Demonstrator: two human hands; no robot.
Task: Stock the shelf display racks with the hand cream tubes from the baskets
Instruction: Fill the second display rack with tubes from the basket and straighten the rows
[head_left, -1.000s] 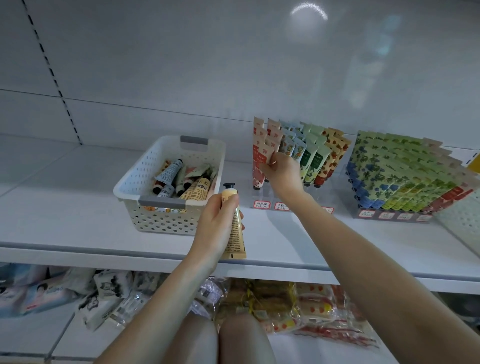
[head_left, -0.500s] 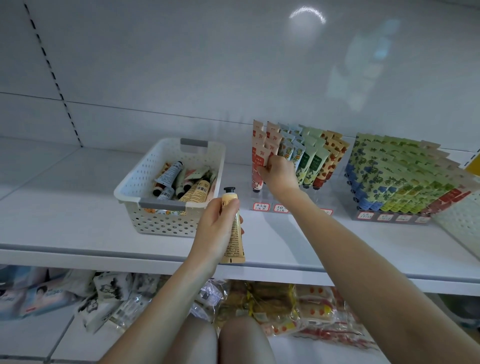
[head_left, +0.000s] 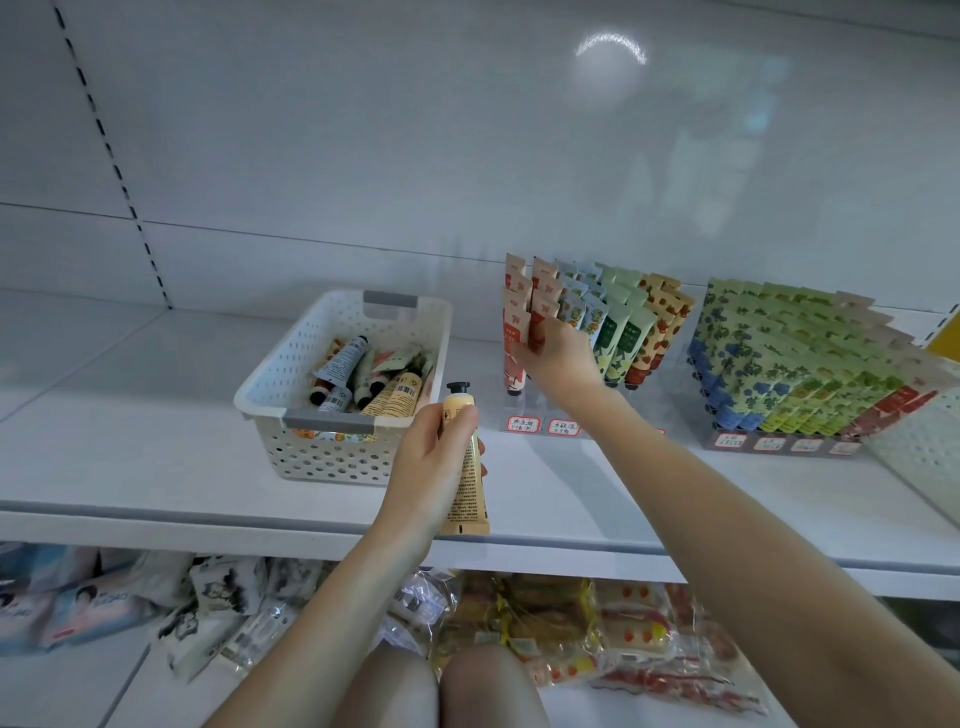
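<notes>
Probably the yellow tube (head_left: 470, 488) is light and soft. The left hand (head_left: 426, 467) wraps its middle above the front edge of the shelf (head_left: 156, 467); the right hand (head_left: 558, 358) pinches 1 red tube (head_left: 543, 314) in the rack (head_left: 540, 410).

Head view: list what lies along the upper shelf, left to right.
Basket → yellow tube held by the left hand → small rack, where the right hand pinches a red tube → large rack.

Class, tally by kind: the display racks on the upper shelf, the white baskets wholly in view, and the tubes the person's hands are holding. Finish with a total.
Display racks: 2
White basket: 1
Held tubes: 2, the yellow tube in the left hand, the pink tube in the right hand
Total: 5
</notes>
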